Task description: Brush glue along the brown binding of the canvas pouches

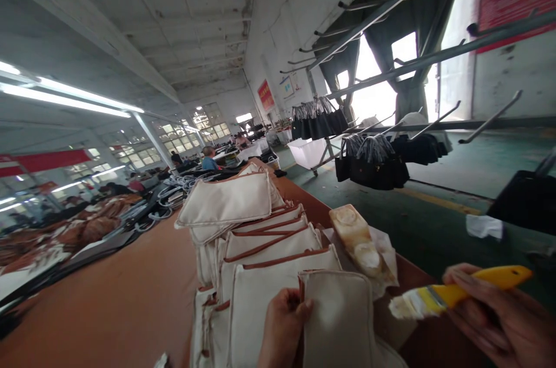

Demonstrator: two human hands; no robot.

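Between the thumb and fingers of my left hand (pixel 284 324) is the edge of a cream bag panel (pixel 341 316) with brown trim, at the bottom centre. My right hand (pixel 495 313) grips a paintbrush (pixel 452 292) by its yellow handle; pale stuff coats the bristles, which point left toward the panel and stay apart from it. Behind my left hand, a row of similar cream bag pieces (pixel 269 252) leans in a stack, with another piece (pixel 228 200) lying on top. A stained, yellowish container (pixel 354 234) rests on crumpled white paper (pixel 386 258) to the right of the stack.
The brown tabletop (pixel 143 292) carries everything here. Farther left lie heaped brown pieces (pixel 87 223) and pale looped cords (pixel 169 194). Dark handbags (pixel 373 165) hang from a metal hook rack (pixel 417 61) on the right. A person in blue (pixel 209 159) is in the background.
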